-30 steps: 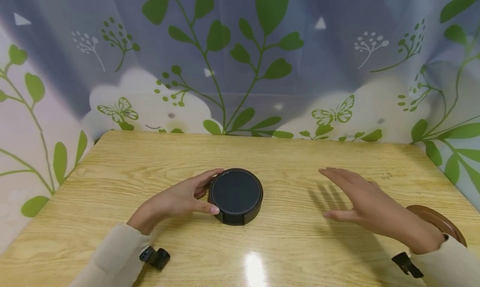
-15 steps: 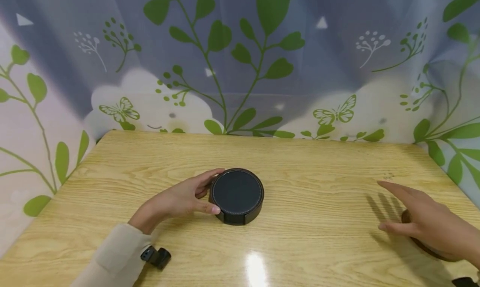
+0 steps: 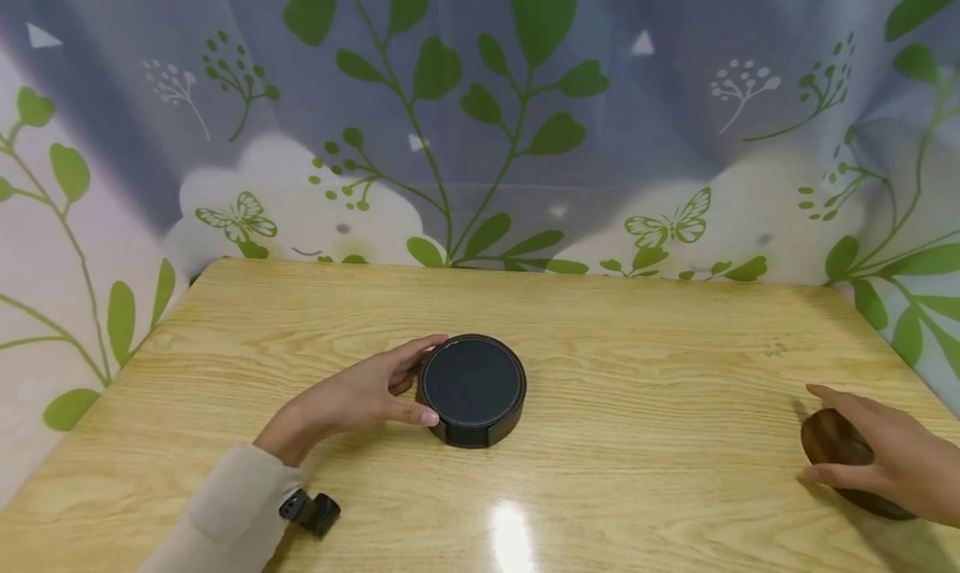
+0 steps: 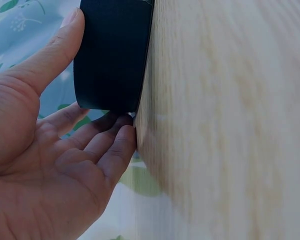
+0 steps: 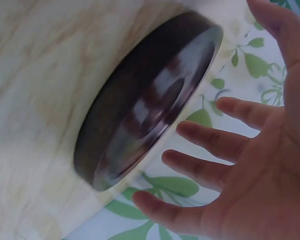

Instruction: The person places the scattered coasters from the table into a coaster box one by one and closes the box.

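A round black coaster holder, its leather-like top edged with pale stitching, sits on the wooden table left of the middle. My left hand grips its left side, thumb at the front and fingers round the back; the left wrist view has the thumb against the black wall. At the right, my right hand hovers over a round, glossy dark-brown wooden dish and partly hides it in the head view. The right wrist view shows spread fingers apart from the dish.
The light wood-grain table is bounded at the back by a curtain printed with leaves and butterflies. A black strap device sits at the left sleeve cuff. Bright glare lies on the table's front.
My right hand has moved rightward from beside the middle of the table to above the wooden dish. The left hand and the coaster holder have stayed in place.
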Motion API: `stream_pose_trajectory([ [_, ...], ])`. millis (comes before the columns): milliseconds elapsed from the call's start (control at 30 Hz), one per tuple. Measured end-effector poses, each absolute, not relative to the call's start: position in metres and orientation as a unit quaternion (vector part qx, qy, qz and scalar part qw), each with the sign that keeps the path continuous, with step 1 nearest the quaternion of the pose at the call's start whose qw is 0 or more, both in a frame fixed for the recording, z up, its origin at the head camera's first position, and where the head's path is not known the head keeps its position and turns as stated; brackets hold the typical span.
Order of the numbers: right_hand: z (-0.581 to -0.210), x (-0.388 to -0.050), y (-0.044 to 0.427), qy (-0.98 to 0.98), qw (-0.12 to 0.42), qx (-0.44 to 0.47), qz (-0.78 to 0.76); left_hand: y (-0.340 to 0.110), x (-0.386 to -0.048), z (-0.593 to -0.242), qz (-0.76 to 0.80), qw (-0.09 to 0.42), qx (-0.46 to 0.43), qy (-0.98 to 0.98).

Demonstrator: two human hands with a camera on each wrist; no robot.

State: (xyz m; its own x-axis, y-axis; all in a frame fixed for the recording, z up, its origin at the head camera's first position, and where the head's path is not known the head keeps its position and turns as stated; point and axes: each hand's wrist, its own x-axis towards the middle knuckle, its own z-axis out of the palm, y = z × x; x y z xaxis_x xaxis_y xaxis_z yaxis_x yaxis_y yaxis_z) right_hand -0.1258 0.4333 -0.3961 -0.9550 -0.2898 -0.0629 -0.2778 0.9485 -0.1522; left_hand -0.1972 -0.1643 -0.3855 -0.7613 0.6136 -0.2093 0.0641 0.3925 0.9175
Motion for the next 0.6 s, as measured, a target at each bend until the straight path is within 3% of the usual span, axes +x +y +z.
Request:
stream_pose_trajectory([
  [333,-0.3968,-0.1228,0.4397,0.987,0.063,-0.126,-0.078,-0.1650,-0.1961,-0.3859,0.509,0.271,0.203,0.791],
  [600,-0.3944,-0.1267,0.4371,0.986,0.047,-0.145,-0.064,-0.1644,-0.1967,-0.3862,0.507,0.270,0.204,0.793],
])
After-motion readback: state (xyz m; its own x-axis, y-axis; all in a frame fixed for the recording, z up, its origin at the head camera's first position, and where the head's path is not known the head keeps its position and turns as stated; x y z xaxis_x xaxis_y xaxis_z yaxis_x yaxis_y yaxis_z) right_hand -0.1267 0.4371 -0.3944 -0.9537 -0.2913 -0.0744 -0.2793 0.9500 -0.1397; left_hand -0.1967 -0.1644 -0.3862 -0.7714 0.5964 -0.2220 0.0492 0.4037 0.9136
